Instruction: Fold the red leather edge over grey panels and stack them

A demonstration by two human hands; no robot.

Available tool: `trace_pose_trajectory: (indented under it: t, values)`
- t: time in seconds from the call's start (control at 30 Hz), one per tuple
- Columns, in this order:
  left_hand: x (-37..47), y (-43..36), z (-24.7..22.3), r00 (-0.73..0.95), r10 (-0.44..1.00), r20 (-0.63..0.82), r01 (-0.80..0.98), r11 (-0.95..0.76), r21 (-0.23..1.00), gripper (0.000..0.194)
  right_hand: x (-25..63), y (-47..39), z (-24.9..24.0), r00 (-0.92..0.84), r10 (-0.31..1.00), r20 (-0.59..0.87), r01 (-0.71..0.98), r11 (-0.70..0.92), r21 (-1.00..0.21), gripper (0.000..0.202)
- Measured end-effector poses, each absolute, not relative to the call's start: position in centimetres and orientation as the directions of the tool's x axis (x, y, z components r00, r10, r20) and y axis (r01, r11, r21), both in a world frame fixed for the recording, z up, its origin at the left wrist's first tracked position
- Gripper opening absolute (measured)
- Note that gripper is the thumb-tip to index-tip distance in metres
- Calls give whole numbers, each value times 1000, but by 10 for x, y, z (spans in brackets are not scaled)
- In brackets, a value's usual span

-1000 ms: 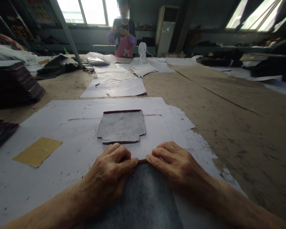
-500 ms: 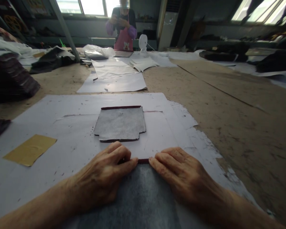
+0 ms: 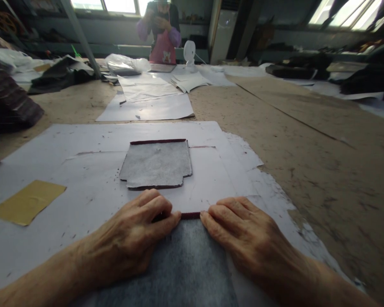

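Note:
A grey fabric-like panel lies on the white paper close to me, its far edge folded over as a narrow dark red strip. My left hand is closed, thumb and curled fingers pinching that strip at its left part. My right hand is closed on the strip's right part, fingertips pressed together. A short length of the red edge shows between the two hands. Beyond them lies a grey cut panel with notched near corners and a dark red far edge; no hand touches it.
White paper covers the near table, torn along its right side. A tan paper piece lies to the left. Dark stacked material stands at far left. More white sheets, a small white fan and a person are across the table.
My left hand has shifted slightly left along the strip, baring a bit more of the red edge. The whole view has moved a little. The person opposite has raised a hand.

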State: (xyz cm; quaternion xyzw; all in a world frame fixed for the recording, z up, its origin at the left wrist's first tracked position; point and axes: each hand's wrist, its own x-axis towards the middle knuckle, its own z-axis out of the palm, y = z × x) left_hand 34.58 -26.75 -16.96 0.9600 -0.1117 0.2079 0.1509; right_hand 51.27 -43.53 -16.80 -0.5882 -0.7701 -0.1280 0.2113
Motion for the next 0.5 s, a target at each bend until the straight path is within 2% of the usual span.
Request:
trace_pose_trajectory:
  t: [0.1, 0.3, 0.5]
  values:
    - [346, -268, -168, 886, -173, 430, -295, -926, 235, 38, 512, -438, -169, -146, 856, 497, 968, 227, -107, 24]
    - [346, -267, -170, 879, -185, 440, -308, -924, 228, 40, 512, -440, -174, 139, 831, 539, 931, 75, -356, 18]
    - [346, -267, -170, 873, -193, 448, -318, -922, 221, 37, 513, -441, -174, 154, 835, 528, 928, 62, -368, 21]
